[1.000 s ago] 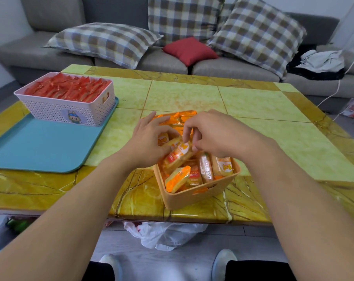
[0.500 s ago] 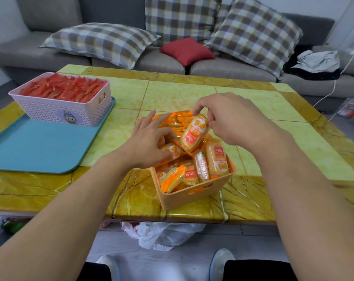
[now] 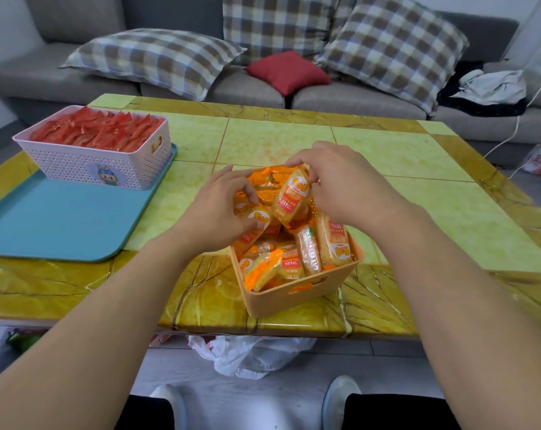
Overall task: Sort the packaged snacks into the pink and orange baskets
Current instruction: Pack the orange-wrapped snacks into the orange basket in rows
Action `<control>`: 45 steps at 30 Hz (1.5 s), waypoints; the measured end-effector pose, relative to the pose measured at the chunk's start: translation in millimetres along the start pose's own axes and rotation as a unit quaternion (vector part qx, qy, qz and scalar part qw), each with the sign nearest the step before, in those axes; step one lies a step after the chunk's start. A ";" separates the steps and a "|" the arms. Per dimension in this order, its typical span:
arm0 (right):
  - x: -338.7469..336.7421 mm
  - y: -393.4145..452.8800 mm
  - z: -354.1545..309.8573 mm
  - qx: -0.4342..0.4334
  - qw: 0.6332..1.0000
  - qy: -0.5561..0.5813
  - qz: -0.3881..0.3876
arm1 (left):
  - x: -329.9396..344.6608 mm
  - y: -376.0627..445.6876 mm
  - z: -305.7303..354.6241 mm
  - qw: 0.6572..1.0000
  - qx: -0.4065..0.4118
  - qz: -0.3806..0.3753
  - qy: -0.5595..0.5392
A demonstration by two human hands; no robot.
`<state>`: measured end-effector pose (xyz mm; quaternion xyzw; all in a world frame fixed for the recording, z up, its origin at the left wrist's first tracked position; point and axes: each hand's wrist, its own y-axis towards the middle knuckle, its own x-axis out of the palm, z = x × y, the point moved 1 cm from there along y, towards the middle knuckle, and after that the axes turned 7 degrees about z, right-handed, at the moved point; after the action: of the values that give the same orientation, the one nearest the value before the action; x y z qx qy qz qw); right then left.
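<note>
An orange basket (image 3: 297, 297) full of several orange snack packs stands at the table's near edge. My right hand (image 3: 340, 184) pinches the top of one orange snack pack (image 3: 290, 198), held upright over the basket. My left hand (image 3: 219, 212) grips another orange pack (image 3: 256, 220) at the basket's left side. The pink basket (image 3: 86, 164), filled with red snack packs (image 3: 98, 131), stands at the far left.
The pink basket stands on a blue tray (image 3: 55, 221) on the yellow-green tiled table (image 3: 278, 141). A grey sofa (image 3: 263, 91) with checked cushions lies behind. A white plastic bag (image 3: 247, 355) lies on the floor under the table's edge, by my feet.
My right hand lifted one orange pack out of the pile and holds it upright above the basket. My left hand closed on another pack beside it.
</note>
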<state>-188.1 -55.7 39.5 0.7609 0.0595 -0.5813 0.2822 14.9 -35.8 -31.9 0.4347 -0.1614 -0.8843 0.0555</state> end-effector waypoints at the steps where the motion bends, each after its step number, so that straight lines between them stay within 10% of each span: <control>1: 1.0 1.7 2.0 0.021 0.999 0.045 -0.004 | 0.7 -0.7 -0.3 1.000 -0.004 0.008 -0.003; 16: -4.9 9.8 34.9 0.097 0.977 0.189 -0.015 | 4.6 -2.7 -0.6 1.000 0.010 0.019 -0.004; 35: 21.7 16.6 19.4 0.069 0.991 0.060 -0.098 | -4.4 -8.3 14.2 0.982 -0.041 0.150 -0.107; 45: 15.4 13.2 -0.8 0.061 0.995 -0.051 -0.066 | -2.9 -5.3 5.6 0.992 -0.057 0.090 -0.063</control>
<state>-177.1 -69.9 30.3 0.7404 0.0595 -0.6394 0.1985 12.5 -28.9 -28.2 0.3582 -0.1525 -0.9089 0.1494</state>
